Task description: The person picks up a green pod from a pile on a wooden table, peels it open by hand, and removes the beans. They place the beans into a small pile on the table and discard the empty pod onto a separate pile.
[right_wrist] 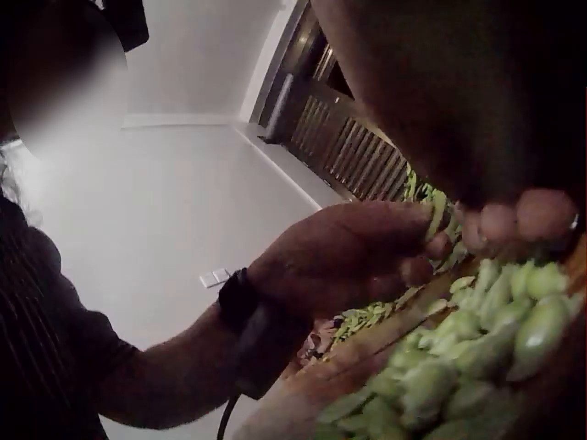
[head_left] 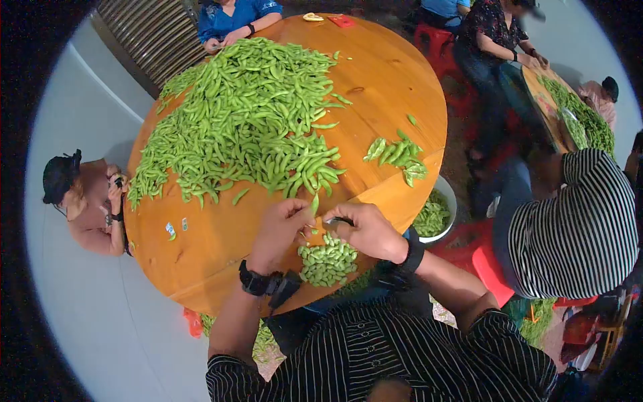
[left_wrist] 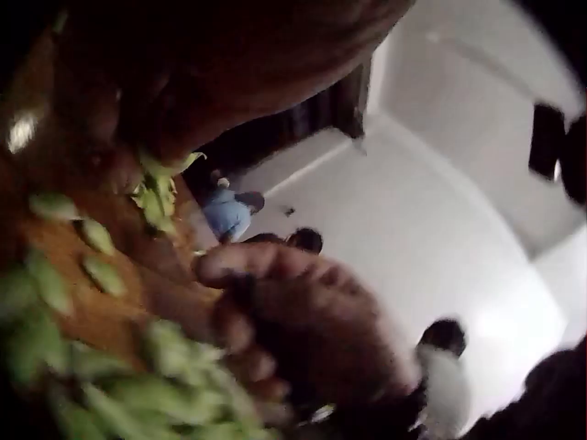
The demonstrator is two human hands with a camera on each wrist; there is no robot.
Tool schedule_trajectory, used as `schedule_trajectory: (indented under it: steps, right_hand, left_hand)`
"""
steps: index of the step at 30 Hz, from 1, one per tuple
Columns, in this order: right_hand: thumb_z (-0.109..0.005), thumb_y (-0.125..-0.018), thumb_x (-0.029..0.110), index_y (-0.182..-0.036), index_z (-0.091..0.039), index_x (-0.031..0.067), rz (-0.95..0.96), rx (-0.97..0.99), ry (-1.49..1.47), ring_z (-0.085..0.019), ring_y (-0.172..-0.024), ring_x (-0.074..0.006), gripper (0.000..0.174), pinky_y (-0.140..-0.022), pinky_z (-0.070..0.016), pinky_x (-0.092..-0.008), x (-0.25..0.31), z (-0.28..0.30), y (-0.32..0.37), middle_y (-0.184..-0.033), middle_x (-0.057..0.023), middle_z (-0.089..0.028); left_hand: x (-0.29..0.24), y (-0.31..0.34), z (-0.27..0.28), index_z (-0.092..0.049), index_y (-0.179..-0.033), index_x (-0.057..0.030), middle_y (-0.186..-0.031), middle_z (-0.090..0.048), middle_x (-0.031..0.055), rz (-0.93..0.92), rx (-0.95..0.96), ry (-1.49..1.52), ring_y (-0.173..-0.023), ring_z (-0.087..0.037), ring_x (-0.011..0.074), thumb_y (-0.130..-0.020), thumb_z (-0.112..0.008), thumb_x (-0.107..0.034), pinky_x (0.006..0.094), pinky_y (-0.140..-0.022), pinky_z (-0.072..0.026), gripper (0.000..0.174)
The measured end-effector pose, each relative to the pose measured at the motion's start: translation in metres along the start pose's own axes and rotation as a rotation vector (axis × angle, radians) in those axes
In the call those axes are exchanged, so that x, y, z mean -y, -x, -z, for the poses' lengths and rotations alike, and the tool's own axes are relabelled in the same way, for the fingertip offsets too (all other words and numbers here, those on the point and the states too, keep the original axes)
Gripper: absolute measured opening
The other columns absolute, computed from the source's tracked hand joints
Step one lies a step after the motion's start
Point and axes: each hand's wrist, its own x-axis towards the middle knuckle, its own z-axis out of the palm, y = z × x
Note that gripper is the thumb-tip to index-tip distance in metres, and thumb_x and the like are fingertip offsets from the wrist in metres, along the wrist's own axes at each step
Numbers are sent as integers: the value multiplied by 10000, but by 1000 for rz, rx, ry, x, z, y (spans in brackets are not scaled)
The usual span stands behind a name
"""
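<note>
My left hand (head_left: 284, 224) pinches a green bean pod (head_left: 315, 203) between thumb and finger, the pod standing upright. Close beside it on the right, my right hand (head_left: 368, 228) has curled fingers around a small dark object (head_left: 343, 220) with a shiny end; its exact kind I cannot tell. Below both hands lies a small heap of pale green shelled beans (head_left: 328, 261) near the table's edge. In the right wrist view the left hand (right_wrist: 339, 257) holds the pod (right_wrist: 437, 211) just above the beans (right_wrist: 468, 348).
A large mound of bean pods (head_left: 248, 120) covers much of the round wooden table (head_left: 382, 80). Leafy pods (head_left: 398, 154) lie to the right, and a white bucket (head_left: 450, 201) of greens stands below. Other people sit around, one in a striped shirt (head_left: 576, 228) at right.
</note>
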Motion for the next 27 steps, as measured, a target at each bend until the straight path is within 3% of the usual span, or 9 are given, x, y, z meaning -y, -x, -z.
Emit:
schedule_trajectory:
  steps: [3, 5, 9, 15, 17, 21, 24, 26, 27]
  right_hand:
    - [-562, -847, 112, -934, -661, 18, -117, 3, -164, -602, -560, -225, 162, -555, -487, -341, 5, -2, -3, -659, -137, -618]
    - [-546, -859, 118, -898, -653, 4, -230, 30, -405, -555, -532, -141, 161, -520, -455, -312, 10, -1, -1, -615, -96, -577]
    - [-532, -865, 117, -874, -645, -1, -218, 4, -372, -546, -528, -112, 164, -506, -444, -310, 8, -1, 0, -599, -70, -552]
    - [-538, -815, 81, -845, -640, -3, -123, -53, -165, -601, -589, -279, 136, -560, -466, -375, 16, -1, 0, -663, -191, -592]
    - [-544, -785, 67, -828, -612, -6, 0, -154, -22, -599, -679, -403, 108, -600, -468, -437, 16, -5, 1, -713, -245, -586]
    - [-565, -800, 46, -939, -599, -12, 69, -190, 128, -593, -593, -327, 155, -576, -472, -381, 9, -10, 2, -669, -201, -566]
    - [-559, -801, 44, -901, -586, -3, 61, -174, 236, -578, -647, -405, 113, -580, -470, -394, 9, -10, -3, -698, -219, -579]
    - [-541, -773, 60, -810, -557, -2, 72, -185, 87, -582, -702, -442, 74, -618, -465, -484, 11, -7, -7, -692, -245, -568]
    - [-541, -773, 60, -810, -557, -2, 68, -188, 85, -582, -702, -442, 74, -618, -465, -484, 10, -4, -8, -692, -245, -568]
  left_hand:
    - [1, 14, -11, -593, -977, -20, -785, -608, 14, 8, 65, 262, -671, -578, 72, -905, -621, -171, 216, -585, -476, 169]
    - [4, 17, -17, -579, -1011, -15, -797, -627, 29, -10, 33, 231, -672, -593, 94, -928, -590, -163, 222, -601, -491, 170]
    - [12, 21, -30, -573, -996, -26, -792, -626, 28, -75, -6, 246, -643, -590, 102, -907, -602, -121, 236, -587, -504, 132]
    - [20, 23, -39, -572, -973, -27, -811, -622, 34, -163, -86, 205, -671, -587, 98, -889, -601, -63, 230, -621, -500, 96]
    - [19, 27, -42, -564, -968, -21, -796, -614, 38, -253, -153, -17, -672, -580, 107, -880, -601, -52, 244, -619, -484, 100]
    - [27, 29, -47, -535, -937, -1, -754, -615, 116, -498, -283, -405, -646, -604, 207, -841, -620, -26, 321, -586, -472, 131]
    - [22, 30, -48, -534, -958, 5, -759, -598, 165, -633, -373, -598, -642, -597, 277, -824, -623, -24, 355, -594, -470, 164]
    - [26, 25, -42, -564, -921, -16, -731, -590, 36, -562, -301, -456, -639, -565, 113, -860, -617, -60, 267, -607, -468, 92]
    - [26, 23, -39, -564, -921, -16, -731, -590, 36, -561, -297, -458, -639, -565, 113, -860, -617, -60, 267, -607, -468, 92]
